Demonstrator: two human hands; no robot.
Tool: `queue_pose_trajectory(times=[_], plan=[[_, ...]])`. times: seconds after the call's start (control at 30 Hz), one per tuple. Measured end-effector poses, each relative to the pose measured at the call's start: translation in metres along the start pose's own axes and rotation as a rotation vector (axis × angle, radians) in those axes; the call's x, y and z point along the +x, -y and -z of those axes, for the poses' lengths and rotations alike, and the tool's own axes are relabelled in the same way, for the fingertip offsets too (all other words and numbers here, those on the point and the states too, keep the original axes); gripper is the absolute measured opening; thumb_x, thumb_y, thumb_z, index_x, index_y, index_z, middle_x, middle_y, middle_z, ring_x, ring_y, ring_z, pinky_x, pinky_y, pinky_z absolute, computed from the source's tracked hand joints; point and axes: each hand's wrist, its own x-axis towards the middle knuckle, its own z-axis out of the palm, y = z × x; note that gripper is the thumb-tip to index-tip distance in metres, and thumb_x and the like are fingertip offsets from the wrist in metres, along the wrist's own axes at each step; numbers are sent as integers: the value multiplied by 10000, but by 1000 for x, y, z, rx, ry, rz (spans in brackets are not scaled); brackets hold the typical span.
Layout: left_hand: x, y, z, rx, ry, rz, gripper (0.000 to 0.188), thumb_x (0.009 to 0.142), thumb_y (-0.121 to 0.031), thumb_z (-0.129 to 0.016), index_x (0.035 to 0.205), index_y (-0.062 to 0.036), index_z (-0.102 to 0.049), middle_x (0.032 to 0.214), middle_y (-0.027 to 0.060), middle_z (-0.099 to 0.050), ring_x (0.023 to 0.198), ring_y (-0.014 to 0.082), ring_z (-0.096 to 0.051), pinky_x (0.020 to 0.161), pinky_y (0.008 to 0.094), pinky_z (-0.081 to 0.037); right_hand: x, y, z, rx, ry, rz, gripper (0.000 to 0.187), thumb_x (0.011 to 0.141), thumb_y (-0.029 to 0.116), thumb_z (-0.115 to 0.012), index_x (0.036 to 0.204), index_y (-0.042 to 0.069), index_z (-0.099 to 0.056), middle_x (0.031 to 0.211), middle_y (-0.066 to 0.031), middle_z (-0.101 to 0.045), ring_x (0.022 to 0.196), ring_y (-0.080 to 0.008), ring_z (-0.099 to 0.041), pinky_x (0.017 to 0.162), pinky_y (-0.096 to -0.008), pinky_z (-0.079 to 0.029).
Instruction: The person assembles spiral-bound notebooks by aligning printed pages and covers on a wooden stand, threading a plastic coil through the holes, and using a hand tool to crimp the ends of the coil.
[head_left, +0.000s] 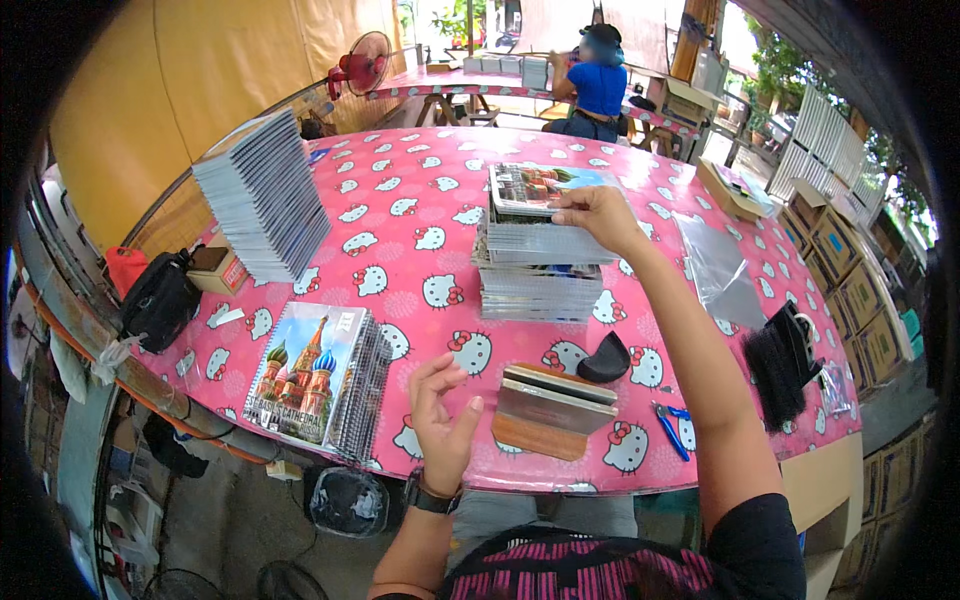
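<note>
My right hand reaches to the far middle of the table. Its thumb and fingers pinch the near right edge of a picture-covered booklet on top of a stack of booklets. Below it, my left hand hovers near the table's front edge, fingers apart and holding nothing. To its left lies a pile of spiral notebooks with a colourful domed-building cover. On its right is a wooden block with metal plates, beside a black curved piece.
A tall stack of booklets stands at the left, near a black bag. Blue-handled pliers, a black brush and a clear plastic sheet lie at the right. A person in blue sits at the far table.
</note>
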Motion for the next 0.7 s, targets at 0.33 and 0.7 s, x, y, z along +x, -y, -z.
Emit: queue_pose_trajectory(times=[0.33, 0.7], plan=[[-2, -1, 3, -245, 69, 171, 335, 795, -141, -630, 1100, -32, -545, 1194, 126, -481, 1061, 197, -488, 904, 332, -399, -3, -2, -3, -167, -315, 220, 201, 788, 155, -654, 974, 85, -682, 818, -102, -673, 738, -251, -638, 670, -362, -486], [42, -14, 7, -567, 299, 723, 399, 865, -177, -592, 1187, 34, -489, 1148, 134, -591, 1004, 245, -603, 881, 367, -487, -188, 99, -6, -183, 28, 845, 318, 719, 175, -647, 1014, 61, -613, 920, -30, -628, 855, -173, -610, 797, -339, -491]])
